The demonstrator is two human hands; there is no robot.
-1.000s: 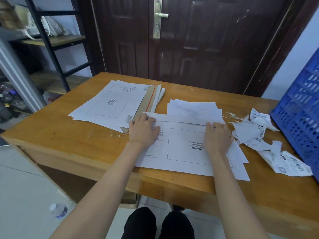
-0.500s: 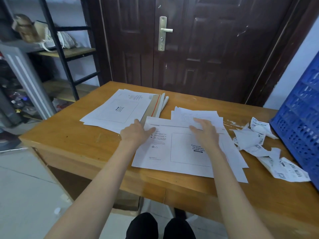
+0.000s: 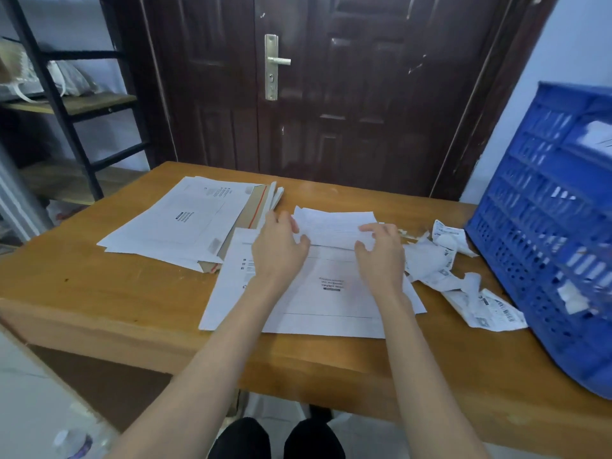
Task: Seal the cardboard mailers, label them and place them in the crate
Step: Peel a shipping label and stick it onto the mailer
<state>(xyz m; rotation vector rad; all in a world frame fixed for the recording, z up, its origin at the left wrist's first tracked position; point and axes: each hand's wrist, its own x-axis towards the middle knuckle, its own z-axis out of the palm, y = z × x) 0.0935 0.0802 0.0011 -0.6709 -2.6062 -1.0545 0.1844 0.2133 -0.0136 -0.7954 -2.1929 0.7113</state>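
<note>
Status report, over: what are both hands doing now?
Left hand, right hand at label sheets, grip unclear. Mailer flat under both, unlabelled. Crate at right; scraps between.

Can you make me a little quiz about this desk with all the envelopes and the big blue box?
1. True or false: the blue crate stands on the table's right side.
2. What are both hands reaching for? A) sheets of paper B) the door handle C) a bottle
3. What lies between the mailer and the crate?

Key:
1. True.
2. A; the left hand and right hand are at their edges.
3. Crumpled label scraps.
</note>
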